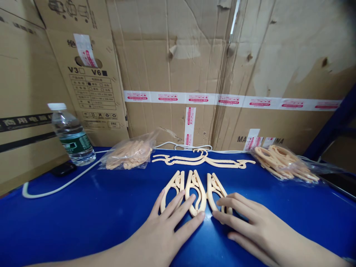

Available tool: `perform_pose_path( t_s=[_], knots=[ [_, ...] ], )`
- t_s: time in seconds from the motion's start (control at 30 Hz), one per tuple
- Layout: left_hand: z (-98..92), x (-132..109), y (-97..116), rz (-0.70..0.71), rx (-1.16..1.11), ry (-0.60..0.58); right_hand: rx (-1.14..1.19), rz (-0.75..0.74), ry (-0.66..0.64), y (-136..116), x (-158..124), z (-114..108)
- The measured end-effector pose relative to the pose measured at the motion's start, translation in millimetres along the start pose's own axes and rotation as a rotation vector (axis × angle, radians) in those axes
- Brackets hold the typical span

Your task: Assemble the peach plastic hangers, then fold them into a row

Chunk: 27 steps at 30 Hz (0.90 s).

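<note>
Three folded beige travel hangers stand side by side on the blue tabletop: a left folded hanger [164, 196], a middle folded hanger [204, 193] and a right folded hanger [211, 191]. My left hand [164, 230] lies palm down, fingers spread, over the lower parts of the left and middle ones. From the right, my right hand [256, 220] rests its fingertips on the lower end of the right one, fingers apart and the thumb clear of it. Behind them lies an unfolded beige hanger [189, 161], its arms stretched wide and its hook towards the back.
Clear plastic bags of folded hangers lie at back left [129, 154] and back right [283, 161]. A water bottle [73, 137] stands at left beside a black object [63, 169]. A white cable [59, 190] crosses the table. Cardboard boxes [172, 66] wall off the back.
</note>
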<state>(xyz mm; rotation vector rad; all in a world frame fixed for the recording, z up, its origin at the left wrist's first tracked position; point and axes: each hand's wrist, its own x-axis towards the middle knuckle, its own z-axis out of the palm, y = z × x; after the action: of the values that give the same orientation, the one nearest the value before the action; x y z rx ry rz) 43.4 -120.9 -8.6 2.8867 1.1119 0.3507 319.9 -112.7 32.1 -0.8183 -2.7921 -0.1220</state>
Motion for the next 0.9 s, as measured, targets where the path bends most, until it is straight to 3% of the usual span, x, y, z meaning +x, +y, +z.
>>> perform_pose_path(
  t_s=[0.33,0.57,0.9],
  knots=[
    [-14.0,2,5,-0.008,-0.045,0.004,0.081,0.058,-0.045,3,0,0],
    [-28.8,4,-4,-0.174,-0.145,0.204,0.007,0.034,0.027,7,-4,0],
    [-34.3,10,-15,-0.179,-0.305,0.159,0.018,0.061,0.036,8,-5,2]
  ],
)
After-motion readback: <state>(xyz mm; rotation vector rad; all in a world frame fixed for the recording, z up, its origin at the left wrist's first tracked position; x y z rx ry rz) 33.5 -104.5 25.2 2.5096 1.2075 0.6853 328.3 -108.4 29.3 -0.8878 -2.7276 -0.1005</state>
